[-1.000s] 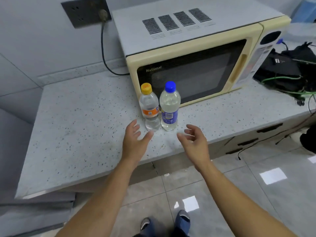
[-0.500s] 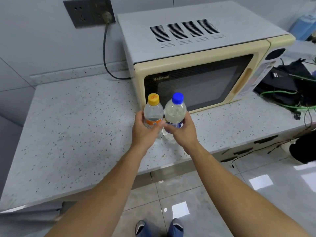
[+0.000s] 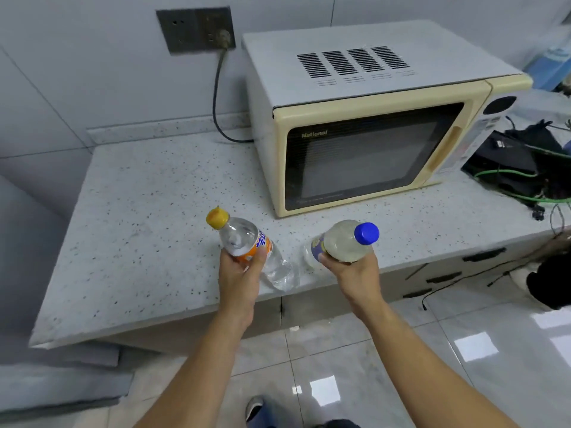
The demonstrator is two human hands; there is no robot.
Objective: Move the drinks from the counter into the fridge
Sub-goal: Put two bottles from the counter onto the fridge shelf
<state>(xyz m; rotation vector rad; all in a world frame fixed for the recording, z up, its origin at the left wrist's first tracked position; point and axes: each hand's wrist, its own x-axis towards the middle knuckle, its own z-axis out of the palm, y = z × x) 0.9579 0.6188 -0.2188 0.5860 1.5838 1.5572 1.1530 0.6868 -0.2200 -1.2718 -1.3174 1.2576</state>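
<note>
The left hand (image 3: pixel 239 274) is wrapping around the orange-capped bottle (image 3: pixel 244 244), tipping it left, in front of the microwave (image 3: pixel 370 118). The right hand (image 3: pixel 352 268) is wrapping around the blue-capped bottle (image 3: pixel 344 242), tipping it right. No fridge is showing.

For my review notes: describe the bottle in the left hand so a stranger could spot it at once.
Find the cream microwave on the speckled counter. In front of it two hands each hold a bottle; the left hand grips the orange-label bottle, tilted with its cap up-left. Its yellow cap and clear contents set it apart from the blue-capped bottle.
</note>
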